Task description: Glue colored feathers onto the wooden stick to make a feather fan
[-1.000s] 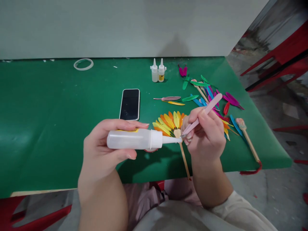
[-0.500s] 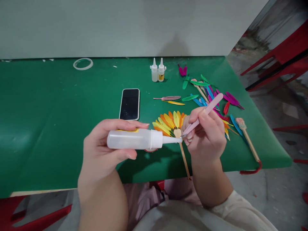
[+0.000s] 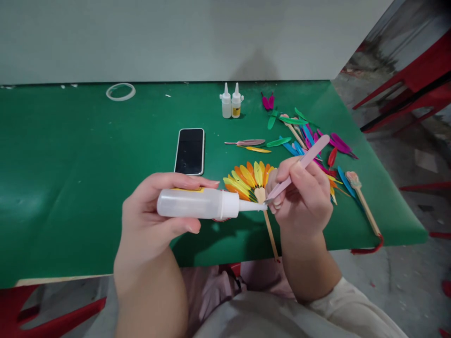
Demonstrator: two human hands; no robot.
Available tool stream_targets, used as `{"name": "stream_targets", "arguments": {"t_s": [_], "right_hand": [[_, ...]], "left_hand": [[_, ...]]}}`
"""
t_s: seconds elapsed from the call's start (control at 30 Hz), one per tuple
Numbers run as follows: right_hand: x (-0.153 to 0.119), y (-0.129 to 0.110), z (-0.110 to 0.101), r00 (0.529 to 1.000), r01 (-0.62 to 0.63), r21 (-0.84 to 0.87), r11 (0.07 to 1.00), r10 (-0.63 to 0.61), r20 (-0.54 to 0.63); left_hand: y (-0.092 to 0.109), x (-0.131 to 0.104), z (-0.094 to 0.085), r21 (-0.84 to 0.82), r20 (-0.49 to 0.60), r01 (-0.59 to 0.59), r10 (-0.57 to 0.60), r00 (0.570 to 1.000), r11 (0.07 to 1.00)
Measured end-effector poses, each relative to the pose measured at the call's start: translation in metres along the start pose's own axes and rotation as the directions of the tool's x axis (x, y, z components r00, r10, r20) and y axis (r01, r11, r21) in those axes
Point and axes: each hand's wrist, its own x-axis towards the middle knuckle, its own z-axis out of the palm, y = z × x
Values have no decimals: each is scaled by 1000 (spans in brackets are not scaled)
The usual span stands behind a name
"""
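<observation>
My left hand [image 3: 155,225] is wrapped round a glue bottle [image 3: 190,203] of cloudy plastic, held sideways above the table with its long white nozzle pointing right. Pinched in my right hand [image 3: 305,202] is a slim pink craft knife [image 3: 313,150], handle slanting up to the right. Its small metal blade meets the nozzle tip; whether it has cut in cannot be made out. Below the nozzle lies a feather fan [image 3: 248,180] of yellow and orange feathers with a wooden stick handle, partly hidden by my right hand.
On the green table [image 3: 88,188] are a phone [image 3: 190,151], two small glue bottles [image 3: 231,104] and a white ring [image 3: 120,92]. Loose coloured feathers [image 3: 303,141] are spread at the right, near a stick with a red tassel [image 3: 364,206]. A pale wall [image 3: 141,42] rises behind.
The blade has shifted very slightly at the nozzle tip. Both hands keep their holds and are almost still.
</observation>
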Motion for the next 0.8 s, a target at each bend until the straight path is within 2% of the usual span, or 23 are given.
{"name": "stream_targets", "arguments": {"t_s": [0.23,0.33,0.47,0.63,0.8], "right_hand": [[-1,-1,1,999,21,67,998,-25,48],[0,-1,2,999,37,87,996,-40,35],[0,-1,3,999,39,70,997,-40,14],[-1,1,2,999,29,47,998,-30,27],[0,2,0,999,18,31,999,-19,34]], "left_hand": [[1,-1,1,12,-7,6,-6,1000,1000],[1,-1,2,25,-10,-9,9,1000,1000],[3,0,2,55,3,-1,1,1000,998],[1,2,1,-5,40,-40,41,998,999],[0,1,3,31,2,-33,33,999,999]]}}
